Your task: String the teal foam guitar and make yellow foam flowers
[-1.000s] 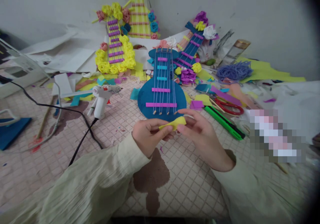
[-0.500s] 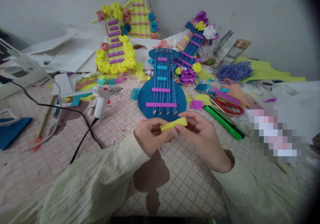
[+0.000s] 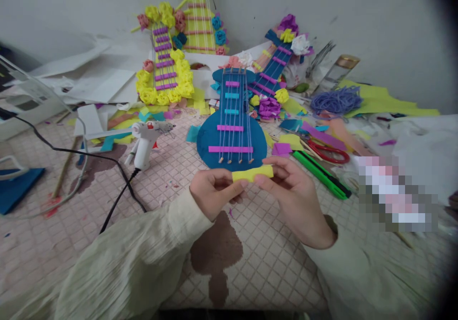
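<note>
Pinching the yellow strip (image 3: 252, 172) between thumbs and fingers, the left hand (image 3: 212, 195) and the right hand (image 3: 295, 197) held it near the blue guitar (image 3: 207, 136) with strings.

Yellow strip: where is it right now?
Head view, just below and right of centre: the yellow strip is held by the left hand and right hand near the rounded end of the blue guitar.

The left grip (image 3: 214, 192) and right grip (image 3: 294, 197) angle inward, each pinching between thumb (image 3: 235, 190) and bent fingers (image 3: 281, 162).
</note>
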The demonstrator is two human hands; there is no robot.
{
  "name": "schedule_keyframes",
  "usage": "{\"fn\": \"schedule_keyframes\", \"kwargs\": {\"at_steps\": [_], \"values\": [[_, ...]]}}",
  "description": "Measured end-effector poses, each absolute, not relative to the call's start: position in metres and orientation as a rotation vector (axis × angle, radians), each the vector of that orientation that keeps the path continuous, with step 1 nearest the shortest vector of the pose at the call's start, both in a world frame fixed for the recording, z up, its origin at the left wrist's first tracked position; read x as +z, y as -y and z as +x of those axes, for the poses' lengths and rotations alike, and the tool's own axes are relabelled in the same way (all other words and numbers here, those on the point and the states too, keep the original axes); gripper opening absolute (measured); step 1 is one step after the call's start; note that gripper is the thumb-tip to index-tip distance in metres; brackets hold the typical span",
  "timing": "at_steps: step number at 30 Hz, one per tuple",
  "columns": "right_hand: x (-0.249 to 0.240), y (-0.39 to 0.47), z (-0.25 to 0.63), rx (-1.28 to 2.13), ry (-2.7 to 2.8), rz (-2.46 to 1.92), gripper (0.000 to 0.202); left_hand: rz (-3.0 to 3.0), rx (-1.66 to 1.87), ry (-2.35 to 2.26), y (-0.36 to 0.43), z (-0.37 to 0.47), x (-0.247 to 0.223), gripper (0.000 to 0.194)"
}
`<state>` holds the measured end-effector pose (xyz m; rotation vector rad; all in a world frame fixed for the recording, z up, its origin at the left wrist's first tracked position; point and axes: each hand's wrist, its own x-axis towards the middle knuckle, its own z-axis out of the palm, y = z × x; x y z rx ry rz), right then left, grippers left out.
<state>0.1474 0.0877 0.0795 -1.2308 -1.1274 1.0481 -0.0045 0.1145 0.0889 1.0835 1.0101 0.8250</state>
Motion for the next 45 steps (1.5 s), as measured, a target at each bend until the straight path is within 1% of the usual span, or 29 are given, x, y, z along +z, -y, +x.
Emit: {"fn": "schedule_keyframes", "kwargs": {"at_steps": [11, 18, 24, 28, 30, 34, 35, 45], "values": [[0.0798, -0.0904, 0.1478, 1.094, 0.988, -1.193, 0.028, 1.076, 0.884, -0.977, -0.1142, -0.0062, 0.0872, 0.011], [0.0779, -0.0882, 0.1465, 1.245, 1.043, -1.202, 0.032, 1.186, 0.942, -0.994, -0.1126, -0.0036, 0.0858, 0.009], [0.08, -0.0886, 0.1461, 1.204, 1.04, -1.186, 0.035, 1.249, 0.938, -0.978, -0.1114, -0.0042, 0.0855, 0.012], [0.082, -0.0874, 0.1444, 1.244, 1.067, -1.181, 0.036, 1.33, 0.976, -0.953, -0.112, -0.0047, 0.0853, 0.014], [0.0825, -0.0867, 0.1436, 1.261, 1.075, -1.175, 0.033, 1.37, 0.99, -0.975, -0.1124, -0.0053, 0.0853, 0.013], [0.0817, -0.0866, 0.1442, 1.223, 1.064, -1.179, 0.013, 1.349, 0.97, -1.02, -0.1126, -0.006, 0.0875, 0.011], [0.0812, -0.0869, 0.1446, 1.204, 1.062, -1.19, 0.011, 1.327, 0.96, -1.026, -0.1125, -0.0058, 0.0883, 0.01], [0.0791, -0.0893, 0.1477, 1.114, 1.019, -1.308, 0.013, 1.264, 0.913, -1.043, -0.1123, -0.0072, 0.0901, 0.011]]}}
